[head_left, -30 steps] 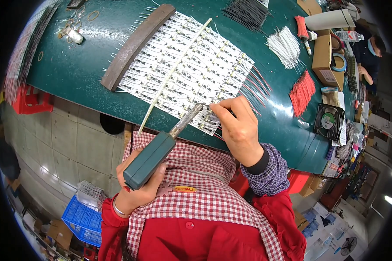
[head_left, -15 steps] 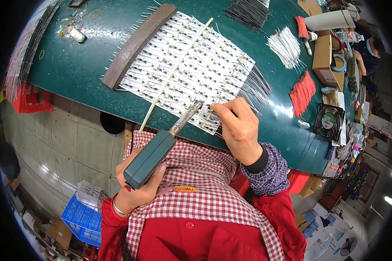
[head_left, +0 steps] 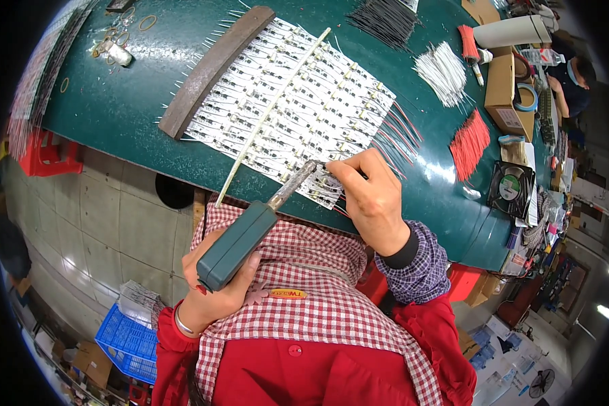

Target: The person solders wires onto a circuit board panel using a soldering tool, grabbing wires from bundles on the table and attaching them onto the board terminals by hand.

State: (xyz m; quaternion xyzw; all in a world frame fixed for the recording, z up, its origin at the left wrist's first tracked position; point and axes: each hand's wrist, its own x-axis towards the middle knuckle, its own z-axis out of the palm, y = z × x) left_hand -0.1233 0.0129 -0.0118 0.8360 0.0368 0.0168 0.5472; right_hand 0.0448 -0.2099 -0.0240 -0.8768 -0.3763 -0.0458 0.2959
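My left hand is wrapped round the boxy dark green handle of a soldering iron. Its metal barrel slants up to the right, and the tip lies over the near right part of a white circuit board panel. Rows of small dark parts and short white wires cover that panel. Thumb and forefinger of my right hand are pinched together at the panel beside the iron's tip; what they hold is too small to make out. Several red and black wires stick out from the panel's right edge.
A curved brown bar lies across the panel's left side, and a thin pale stick crosses its middle. Bundles of white wires, red wires and black wires lie beyond. A fan sits at the right.
The soldering iron has shifted slightly up and to the right, bringing its tip closer to my right fingertips. My right hand has barely moved.
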